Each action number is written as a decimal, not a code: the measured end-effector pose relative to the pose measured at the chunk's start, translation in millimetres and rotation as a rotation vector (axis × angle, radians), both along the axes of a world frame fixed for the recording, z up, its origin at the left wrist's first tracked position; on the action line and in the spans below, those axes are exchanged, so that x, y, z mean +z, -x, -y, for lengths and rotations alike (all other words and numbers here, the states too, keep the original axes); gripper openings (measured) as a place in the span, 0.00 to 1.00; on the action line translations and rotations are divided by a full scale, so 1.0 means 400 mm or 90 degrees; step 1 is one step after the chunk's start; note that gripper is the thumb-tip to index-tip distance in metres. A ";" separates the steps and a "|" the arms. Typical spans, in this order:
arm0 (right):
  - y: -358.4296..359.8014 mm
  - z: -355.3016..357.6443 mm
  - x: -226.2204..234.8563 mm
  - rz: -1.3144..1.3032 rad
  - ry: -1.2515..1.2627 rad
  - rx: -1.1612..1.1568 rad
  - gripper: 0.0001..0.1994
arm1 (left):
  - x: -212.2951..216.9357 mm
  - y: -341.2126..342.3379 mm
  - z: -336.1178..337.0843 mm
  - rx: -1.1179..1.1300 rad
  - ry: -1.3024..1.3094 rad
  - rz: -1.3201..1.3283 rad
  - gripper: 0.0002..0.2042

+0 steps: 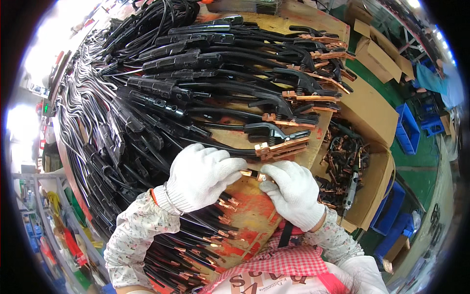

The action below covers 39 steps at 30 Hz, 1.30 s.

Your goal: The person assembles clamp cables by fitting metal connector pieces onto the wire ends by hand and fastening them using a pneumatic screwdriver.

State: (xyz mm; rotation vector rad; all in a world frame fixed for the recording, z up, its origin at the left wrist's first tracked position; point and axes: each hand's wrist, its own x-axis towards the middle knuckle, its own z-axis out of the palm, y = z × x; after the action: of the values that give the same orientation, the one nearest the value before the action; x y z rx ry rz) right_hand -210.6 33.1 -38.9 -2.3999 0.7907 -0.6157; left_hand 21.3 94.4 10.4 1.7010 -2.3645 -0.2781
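Both my hands wear white knitted gloves. My left hand point(203, 175) is closed around a black cable, and its copper-coloured end point(250, 174) pokes out past the fingertips. At that end, my right hand point(294, 196) pinches with thumb and fingers; a small shiny metal piece shows there, partly covered by the glove. Just beyond my hands lies a welding electrode holder point(281, 148) with copper jaws and a black lever. More such holders are lined up behind it, joined to black cables. Several loose cables with bare copper ends point(223, 220) lie below my left hand.
Black plastic handle sleeves point(183, 62) and grey cables point(81, 93) cover the table's left side. To the right, an open cardboard box point(377, 181) holds small metal parts and an inline power tool point(350, 191). Blue crates point(407, 128) stand on the green floor, near another person point(435, 83).
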 end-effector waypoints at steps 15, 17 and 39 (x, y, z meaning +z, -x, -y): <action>-0.043 -0.017 -0.036 0.063 0.058 0.036 0.24 | 0.010 -0.002 -0.013 0.032 -0.119 -0.134 0.06; -0.048 -0.012 -0.039 0.074 0.080 0.053 0.24 | 0.007 0.001 -0.015 0.050 -0.121 -0.145 0.07; -0.047 0.066 -0.050 -0.011 0.113 0.270 0.24 | -0.003 -0.006 -0.053 -0.005 0.005 0.021 0.09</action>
State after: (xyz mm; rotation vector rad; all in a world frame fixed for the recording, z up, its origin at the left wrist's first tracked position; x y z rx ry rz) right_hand -191.8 6.5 -59.0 -2.6260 0.2216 -0.5070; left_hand 23.5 115.7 9.1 1.7054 -2.3932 -0.2449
